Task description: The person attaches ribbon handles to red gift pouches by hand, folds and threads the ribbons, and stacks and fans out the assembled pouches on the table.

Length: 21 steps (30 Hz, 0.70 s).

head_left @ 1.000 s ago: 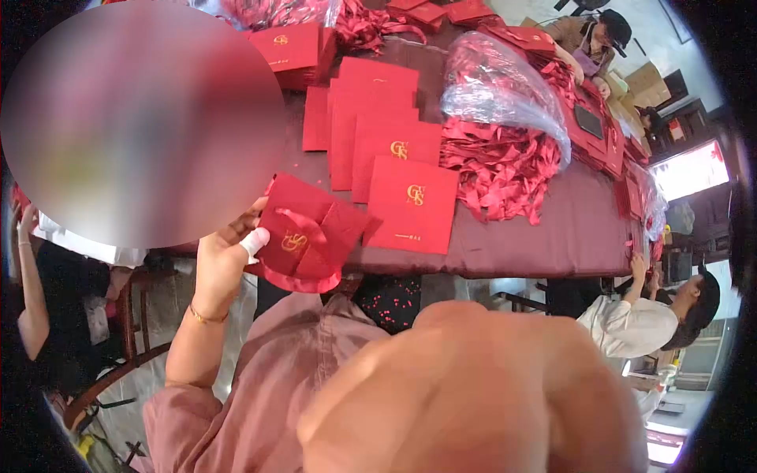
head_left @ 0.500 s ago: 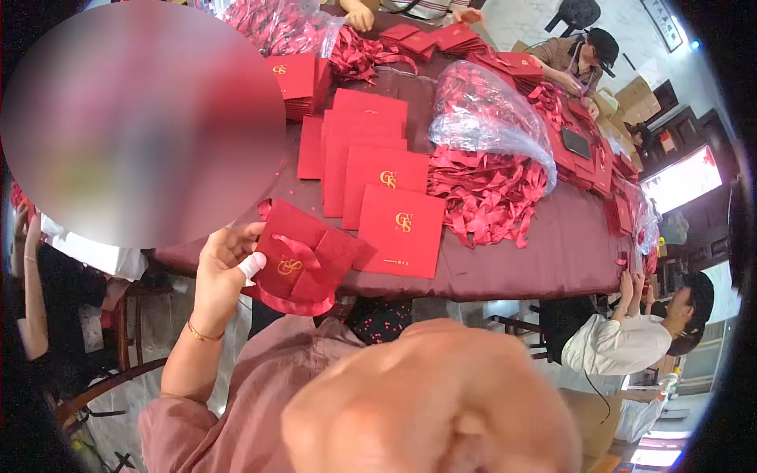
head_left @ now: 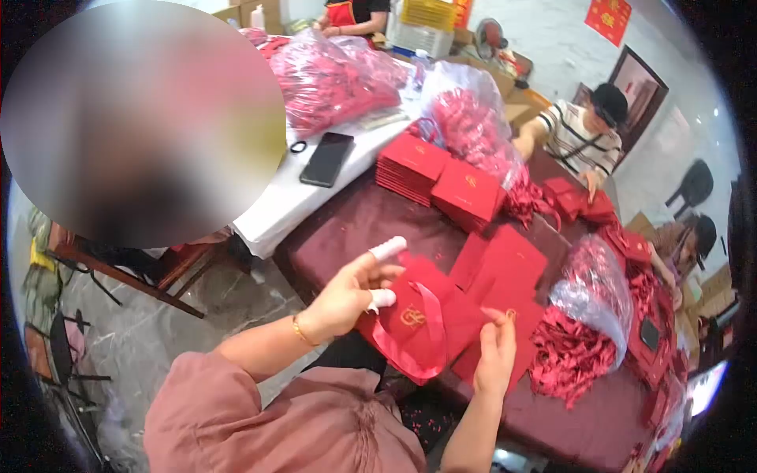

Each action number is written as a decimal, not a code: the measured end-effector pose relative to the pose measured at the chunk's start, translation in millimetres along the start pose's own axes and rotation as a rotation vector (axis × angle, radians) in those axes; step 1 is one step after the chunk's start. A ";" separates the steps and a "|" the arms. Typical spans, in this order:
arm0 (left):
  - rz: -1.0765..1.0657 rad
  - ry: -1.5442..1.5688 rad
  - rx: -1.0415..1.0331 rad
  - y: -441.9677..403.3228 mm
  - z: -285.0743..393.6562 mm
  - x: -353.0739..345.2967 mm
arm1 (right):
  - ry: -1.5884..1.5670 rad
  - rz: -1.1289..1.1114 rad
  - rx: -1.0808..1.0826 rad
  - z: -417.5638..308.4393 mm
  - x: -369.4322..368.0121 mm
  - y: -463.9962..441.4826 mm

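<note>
My left hand (head_left: 347, 292), with white wraps on two fingertips and a bracelet at the wrist, holds the left edge of a red envelope bag (head_left: 414, 315) with a gold logo. A pink-red ribbon (head_left: 402, 355) loops across and below the bag. My right hand (head_left: 495, 355) is raised at the bag's right side, its fingers up and near the flap; whether it grips anything is unclear. Behind the bag, red envelopes (head_left: 509, 268) lie overlapping on the dark red tablecloth (head_left: 347, 229).
Stacked red envelopes (head_left: 410, 169) stand at the back. Ribbons (head_left: 568, 359) spill from a plastic bag (head_left: 595, 284) on the right. A black phone (head_left: 327, 160) and a bag of ribbons (head_left: 339, 87) lie on the white cloth (head_left: 268, 209). Co-workers (head_left: 587, 138) sit across the table.
The view has swung left, showing the white cloth and phone. My right hand, large and blurred close to the camera before, is now beside the envelope bag. My left hand still holds the bag.
</note>
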<state>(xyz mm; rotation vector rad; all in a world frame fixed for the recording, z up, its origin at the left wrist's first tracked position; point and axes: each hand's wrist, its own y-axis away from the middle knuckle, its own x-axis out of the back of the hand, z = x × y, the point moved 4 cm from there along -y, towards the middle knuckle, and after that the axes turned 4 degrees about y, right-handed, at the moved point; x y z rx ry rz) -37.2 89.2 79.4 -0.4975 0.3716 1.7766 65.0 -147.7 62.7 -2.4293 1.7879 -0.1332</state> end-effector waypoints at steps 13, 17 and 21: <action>-0.244 -0.472 -0.073 -6.3 2.1 -22.5 | -0.159 -0.086 -0.048 15.6 9.3 12.5; -0.304 -0.607 -0.211 -10.6 -1.3 -25.4 | -0.156 -0.092 -0.066 16.4 5.6 14.5; -0.427 -1.172 -0.408 -19.4 -0.6 -21.1 | -0.175 -0.100 -0.066 14.1 2.4 15.9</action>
